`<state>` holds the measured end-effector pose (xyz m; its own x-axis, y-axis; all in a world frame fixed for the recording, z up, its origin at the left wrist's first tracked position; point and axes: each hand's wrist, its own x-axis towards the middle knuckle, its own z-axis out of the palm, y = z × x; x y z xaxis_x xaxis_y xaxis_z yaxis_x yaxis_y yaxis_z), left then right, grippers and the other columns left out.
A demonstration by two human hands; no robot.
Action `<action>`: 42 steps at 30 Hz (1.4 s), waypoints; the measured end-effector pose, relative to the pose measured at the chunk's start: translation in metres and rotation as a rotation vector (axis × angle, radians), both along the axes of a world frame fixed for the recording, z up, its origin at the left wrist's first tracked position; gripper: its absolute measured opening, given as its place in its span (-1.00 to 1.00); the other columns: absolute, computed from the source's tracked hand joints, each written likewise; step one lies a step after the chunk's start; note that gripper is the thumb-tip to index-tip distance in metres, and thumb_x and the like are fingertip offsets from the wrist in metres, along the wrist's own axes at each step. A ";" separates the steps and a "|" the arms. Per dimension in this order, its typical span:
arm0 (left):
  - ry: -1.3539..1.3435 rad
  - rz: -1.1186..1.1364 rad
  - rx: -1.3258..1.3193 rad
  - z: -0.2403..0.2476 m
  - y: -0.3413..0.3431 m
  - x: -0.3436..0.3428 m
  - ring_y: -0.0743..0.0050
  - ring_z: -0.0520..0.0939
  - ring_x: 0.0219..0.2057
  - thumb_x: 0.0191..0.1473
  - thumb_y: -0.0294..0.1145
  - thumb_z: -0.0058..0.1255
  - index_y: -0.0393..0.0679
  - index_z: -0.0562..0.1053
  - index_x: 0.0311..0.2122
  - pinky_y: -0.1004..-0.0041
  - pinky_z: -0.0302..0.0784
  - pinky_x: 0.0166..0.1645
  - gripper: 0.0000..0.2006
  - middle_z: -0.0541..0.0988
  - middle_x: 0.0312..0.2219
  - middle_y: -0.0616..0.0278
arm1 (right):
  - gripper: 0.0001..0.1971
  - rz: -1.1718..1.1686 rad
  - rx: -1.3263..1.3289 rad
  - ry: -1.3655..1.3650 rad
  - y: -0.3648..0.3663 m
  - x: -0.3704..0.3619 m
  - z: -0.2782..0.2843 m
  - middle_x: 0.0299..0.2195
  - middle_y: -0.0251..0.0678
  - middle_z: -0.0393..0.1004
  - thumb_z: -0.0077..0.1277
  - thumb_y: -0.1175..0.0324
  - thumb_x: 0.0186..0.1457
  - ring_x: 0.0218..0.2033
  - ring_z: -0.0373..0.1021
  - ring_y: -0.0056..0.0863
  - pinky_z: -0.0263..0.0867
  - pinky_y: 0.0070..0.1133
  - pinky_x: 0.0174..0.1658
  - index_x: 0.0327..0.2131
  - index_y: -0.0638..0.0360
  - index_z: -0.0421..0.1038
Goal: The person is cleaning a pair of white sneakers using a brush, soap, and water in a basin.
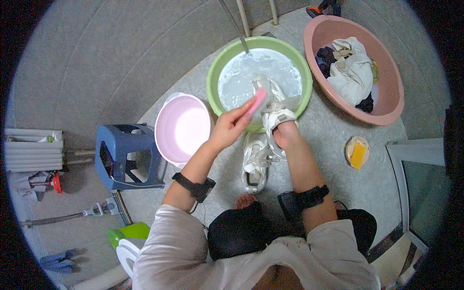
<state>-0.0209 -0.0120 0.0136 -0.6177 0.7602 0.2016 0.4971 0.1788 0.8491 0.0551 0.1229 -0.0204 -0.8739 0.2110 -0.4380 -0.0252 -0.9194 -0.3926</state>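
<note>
The head camera, left unit of a side-by-side pair, looks steeply down and forward from the wearer's head, upright and unmirrored. The white shirt (217, 273) sits nearest, along the lower edge; the left hand (232, 126) and right hand (288, 134) fall near the centre at close range, the green basin (212, 87) just beyond. The grey wall (130, 53), farther off, closes the upper left. Fisheye coverage is wide, with straight edges bowed toward the rim.

Blue stool (120, 155) beside lilac basin (184, 128); salmon tub (388, 84) holding crumpled clothes (349, 77).
</note>
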 end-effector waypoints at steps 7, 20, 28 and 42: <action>0.309 0.135 -0.510 0.010 0.039 0.004 0.08 0.50 -0.50 0.00 -0.17 -0.19 0.14 0.32 -0.07 0.33 0.39 -0.41 -0.67 0.47 -0.55 0.02 | -0.73 -0.077 0.079 -0.201 -0.009 0.007 0.007 -0.18 -0.34 0.28 -0.36 0.29 0.12 -0.15 0.22 -0.48 0.16 -0.53 -0.05 -0.15 0.15 0.20; 0.381 0.341 -0.382 -0.009 0.047 -0.015 0.04 0.50 -0.55 -0.02 -0.10 -0.22 0.18 0.39 -0.16 0.27 0.40 -0.45 -0.70 0.46 -0.64 0.03 | -0.67 -0.005 0.108 -0.178 -0.003 0.004 -0.006 -0.20 -0.29 0.31 -0.36 0.16 0.08 -0.21 0.27 -0.40 0.19 -0.46 -0.08 -0.19 0.17 0.23; 0.249 0.278 -0.513 -0.005 0.045 -0.013 0.04 0.51 -0.46 -0.01 -0.11 -0.22 0.19 0.35 -0.11 0.24 0.40 -0.39 -0.69 0.48 -0.48 -0.04 | -0.60 -0.069 -0.027 -0.103 -0.004 0.005 -0.013 -0.21 -0.27 0.31 -0.43 0.12 0.07 -0.19 0.26 -0.37 0.17 -0.43 -0.07 -0.16 0.19 0.22; 0.302 0.192 -0.357 -0.026 0.047 -0.004 0.01 0.50 -0.54 0.01 -0.14 -0.27 0.16 0.36 -0.12 0.21 0.39 -0.46 -0.69 0.48 -0.57 0.02 | -0.59 -0.054 -0.116 0.217 0.014 0.000 -0.004 -0.17 -0.22 0.29 -0.42 0.12 0.07 -0.14 0.24 -0.35 0.12 -0.41 -0.03 -0.16 0.22 0.21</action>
